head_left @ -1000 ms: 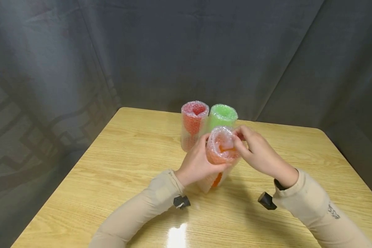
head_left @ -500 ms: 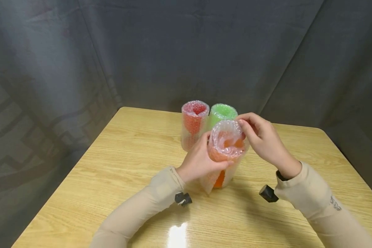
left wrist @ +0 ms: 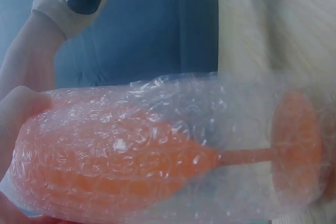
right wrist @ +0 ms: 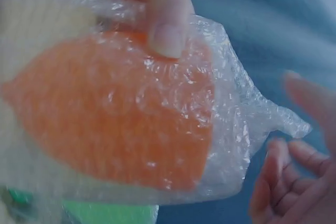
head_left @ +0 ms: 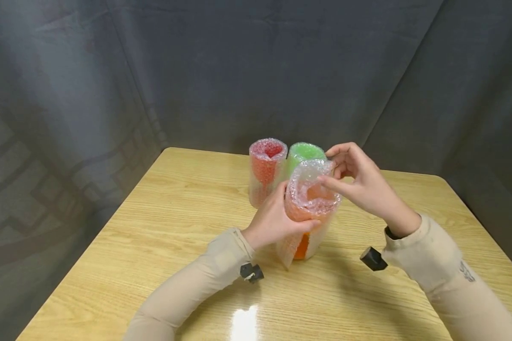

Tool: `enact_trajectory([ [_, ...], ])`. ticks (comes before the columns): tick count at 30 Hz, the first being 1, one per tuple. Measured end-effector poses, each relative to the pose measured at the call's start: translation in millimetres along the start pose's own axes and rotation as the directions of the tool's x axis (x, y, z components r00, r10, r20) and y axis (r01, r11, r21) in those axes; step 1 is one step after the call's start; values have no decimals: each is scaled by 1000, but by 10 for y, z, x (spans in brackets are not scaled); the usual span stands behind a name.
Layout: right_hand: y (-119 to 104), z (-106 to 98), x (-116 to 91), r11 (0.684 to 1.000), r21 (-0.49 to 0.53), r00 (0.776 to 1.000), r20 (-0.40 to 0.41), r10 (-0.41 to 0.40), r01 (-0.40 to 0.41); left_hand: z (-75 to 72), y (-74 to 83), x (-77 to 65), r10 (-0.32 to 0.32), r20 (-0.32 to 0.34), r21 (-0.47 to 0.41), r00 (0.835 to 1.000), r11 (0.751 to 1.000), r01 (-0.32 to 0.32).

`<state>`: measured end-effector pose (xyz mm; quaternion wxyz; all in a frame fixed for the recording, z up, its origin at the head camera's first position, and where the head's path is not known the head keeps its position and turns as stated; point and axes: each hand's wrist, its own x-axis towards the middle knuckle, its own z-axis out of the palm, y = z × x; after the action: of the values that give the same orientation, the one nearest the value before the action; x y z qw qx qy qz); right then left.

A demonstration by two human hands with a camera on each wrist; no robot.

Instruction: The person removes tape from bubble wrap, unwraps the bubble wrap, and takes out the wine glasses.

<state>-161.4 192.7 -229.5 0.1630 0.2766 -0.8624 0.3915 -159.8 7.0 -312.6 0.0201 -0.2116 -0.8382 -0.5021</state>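
Note:
An orange stemmed glass point(left wrist: 121, 171) is rolled in clear bubble wrap point(left wrist: 231, 114) and stands with its foot toward the table. My left hand point(head_left: 277, 225) grips the roll around its upper part, with the thumb across the near side. At the roll's top, my right hand point(head_left: 364, 184) has its thumb over the opening and its fingers at the far side. In the right wrist view, thumb and fingers stand apart around a pointed corner of the wrap's upper edge. A loose flap of wrap hangs at the lower left of the roll.
Two more wrapped pieces stand upright behind: a red glass point(head_left: 264, 170) at left and a green one point(head_left: 307, 151) at right, partly hidden by the orange roll. The wooden table point(head_left: 153, 227) meets dark grey curtains point(head_left: 256, 76) at its back and sides.
My right hand has moved up and slightly right, and its thumb and fingers have parted. The wrap's upper edge now stands taller above the glass. My left hand keeps its grip.

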Motion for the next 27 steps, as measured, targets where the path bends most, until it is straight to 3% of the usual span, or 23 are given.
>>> enact_trajectory([
  [2,3,23,-30,992,-129,1000,24,-6,9,-2,-6,0,-4,-1,7,1000,1000,4],
  [5,11,67,-67,952,-306,999,39,4,8,-2,-7,-2,-9,-5,9,1000,1000,9],
  [10,26,109,-72,923,-384,1000,29,8,4,9,-9,2,-14,-6,-7,1000,1000,14],
  [19,33,43,-82,968,-250,1000,20,21,-15,-15,0,12,0,-23,-40,1000,999,-1],
  [23,62,-22,-78,987,-137,995,40,88,-82,-13,5,21,40,-34,-59,999,997,-42],
  [27,89,-72,-68,983,-38,981,76,181,-178,0,7,30,51,-28,-81,998,995,-53],
])
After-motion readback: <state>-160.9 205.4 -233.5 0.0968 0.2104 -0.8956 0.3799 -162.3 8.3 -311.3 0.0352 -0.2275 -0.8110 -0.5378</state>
